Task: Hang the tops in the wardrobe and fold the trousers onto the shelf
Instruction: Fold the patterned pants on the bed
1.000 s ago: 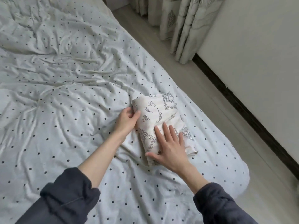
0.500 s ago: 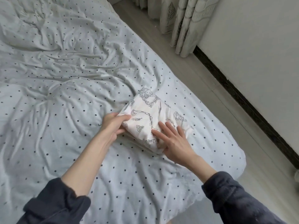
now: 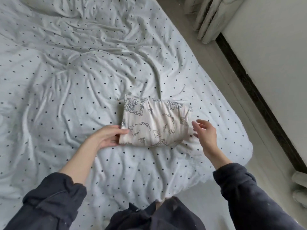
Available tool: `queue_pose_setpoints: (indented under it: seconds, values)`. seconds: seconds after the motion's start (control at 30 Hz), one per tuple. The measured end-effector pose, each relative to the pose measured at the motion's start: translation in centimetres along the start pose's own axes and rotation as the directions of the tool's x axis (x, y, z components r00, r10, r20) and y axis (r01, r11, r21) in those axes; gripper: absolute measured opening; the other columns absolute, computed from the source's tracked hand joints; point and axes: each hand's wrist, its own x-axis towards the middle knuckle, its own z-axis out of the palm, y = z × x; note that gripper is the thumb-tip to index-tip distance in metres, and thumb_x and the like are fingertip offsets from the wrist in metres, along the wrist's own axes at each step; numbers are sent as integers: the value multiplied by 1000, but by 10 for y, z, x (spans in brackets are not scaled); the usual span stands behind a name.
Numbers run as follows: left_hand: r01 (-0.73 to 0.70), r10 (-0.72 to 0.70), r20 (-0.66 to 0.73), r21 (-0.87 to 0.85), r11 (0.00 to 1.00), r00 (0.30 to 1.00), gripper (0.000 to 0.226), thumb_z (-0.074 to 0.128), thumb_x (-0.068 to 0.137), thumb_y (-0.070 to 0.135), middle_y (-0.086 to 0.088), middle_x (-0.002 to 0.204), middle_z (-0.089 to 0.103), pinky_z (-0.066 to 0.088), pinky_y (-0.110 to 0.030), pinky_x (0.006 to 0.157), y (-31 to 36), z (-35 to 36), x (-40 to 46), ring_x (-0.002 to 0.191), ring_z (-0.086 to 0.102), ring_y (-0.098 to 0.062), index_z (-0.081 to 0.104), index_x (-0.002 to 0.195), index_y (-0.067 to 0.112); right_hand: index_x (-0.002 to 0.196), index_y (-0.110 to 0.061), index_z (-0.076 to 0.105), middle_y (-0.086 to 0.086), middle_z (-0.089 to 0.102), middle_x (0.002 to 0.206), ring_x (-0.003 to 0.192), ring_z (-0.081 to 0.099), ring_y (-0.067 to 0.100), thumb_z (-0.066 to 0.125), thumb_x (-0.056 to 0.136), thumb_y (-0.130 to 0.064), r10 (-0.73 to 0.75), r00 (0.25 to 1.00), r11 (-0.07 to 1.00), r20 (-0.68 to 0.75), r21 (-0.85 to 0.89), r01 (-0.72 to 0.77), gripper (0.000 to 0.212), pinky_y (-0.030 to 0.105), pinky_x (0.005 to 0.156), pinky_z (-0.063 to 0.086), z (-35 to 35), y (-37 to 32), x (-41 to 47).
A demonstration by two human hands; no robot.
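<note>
Centrally, folded trousers (image 3: 154,122): cream fabric with a dark line-drawn print, forming a compact rectangular bundle, long side running left to right, lying flat on the bedspread (image 3: 66,80) near the bed's right edge. Left hand (image 3: 108,136): at the bundle's near left corner, thumb on top of the fabric, fingers tucked at or under the edge, pinching that corner. Right hand (image 3: 205,133): just beside the bundle's right end, fingers relaxed and slightly spread, holding nothing; contact with the fabric not determinable, fingertips somewhat blurred. Both forearms bare, dark sleeves (image 3: 54,196) pushed up toward the elbows. Bedspread: pale with small dark dots, heavily creased, deepest folds toward the upper left. Right of the bed: pale floor (image 3: 216,67), then a dark skirting board (image 3: 259,97) running diagonally along the base of a white wall (image 3: 274,39). Upper right: hem of a light patterned curtain (image 3: 207,19) reaching the floor. Bottom centre: dark clothing of the person at the frame's lower edge.
</note>
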Motion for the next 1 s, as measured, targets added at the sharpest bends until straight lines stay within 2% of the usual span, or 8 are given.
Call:
queue_pose_setpoints:
  seconds: [0.1, 0.2, 0.27, 0.4, 0.6, 0.77, 0.9, 1.0]
  values:
    - [-54, 56, 46, -38, 998, 997, 10, 63, 88, 16, -3, 80, 73, 53, -29, 79, 16, -10, 10, 78, 67, -16, 63, 96, 11, 107, -9, 63, 6, 61, 92, 83, 59, 19, 66, 86, -31, 205, 933, 952, 295, 160, -259, 31, 37, 84, 52, -10, 1, 13]
    - [-89, 88, 56, 15, 996, 995, 13, 63, 88, 19, -5, 83, 73, 53, -29, 79, 28, -13, 18, 78, 67, -17, 64, 98, 11, 103, -9, 67, 6, 61, 92, 85, 57, 20, 71, 73, -39, 221, 852, 954, 475, 78, -291, 43, 39, 88, 50, -7, 1, 24]
    - [-94, 92, 54, 24, 995, 994, 16, 64, 86, 19, -5, 86, 73, 53, -30, 81, 33, -13, 21, 79, 68, -17, 64, 100, 11, 101, -6, 63, 6, 61, 91, 83, 56, 21, 70, 75, -34, 230, 807, 950, 544, 55, -308, 38, 36, 80, 50, 0, -4, 27]
    - [-86, 86, 32, -2, 996, 996, 19, 66, 85, 18, -5, 89, 72, 51, -31, 85, 31, -15, 29, 75, 68, -14, 64, 103, 11, 80, -8, 57, 4, 60, 77, 62, 57, 15, 67, 86, -19, 269, 824, 953, 498, -15, -302, 15, 26, 52, 46, 11, -8, 33]
    - [-88, 88, -7, 19, 996, 996, 10, 67, 85, 14, -1, 75, 73, 55, -26, 70, 31, -15, 31, 66, 68, -12, 64, 94, 13, 66, -11, 54, 3, 58, 70, 61, 53, 17, 72, 81, -18, 261, 859, 955, 441, 15, -298, 25, 29, 52, 45, 13, -6, 37]
    - [-132, 133, -37, 32, 991, 990, 7, 67, 85, 15, -4, 84, 70, 52, -29, 77, 27, -13, 23, 75, 66, -18, 63, 91, 14, 60, -13, 50, -4, 56, 54, 45, 51, 9, 70, 83, -17, 233, 873, 951, 429, 85, -296, 31, 22, 43, 41, 11, -6, 27]
    - [-210, 212, -38, 51, 976, 976, 3, 66, 86, 15, 0, 78, 71, 53, -25, 68, 23, -10, 4, 67, 67, -13, 64, 86, 17, 73, -13, 60, -1, 64, 72, 64, 59, 11, 72, 81, -21, 222, 880, 954, 420, 93, -285, 16, 24, 64, 44, 2, -10, 11]
    - [-262, 263, -1, 56, 963, 965, 3, 65, 87, 14, -3, 85, 71, 52, -27, 72, 20, -5, -17, 73, 66, -16, 65, 90, 15, 81, -13, 63, -1, 65, 79, 73, 58, 13, 73, 80, -24, 206, 900, 958, 385, 108, -265, 15, 26, 70, 43, -11, -12, -12]
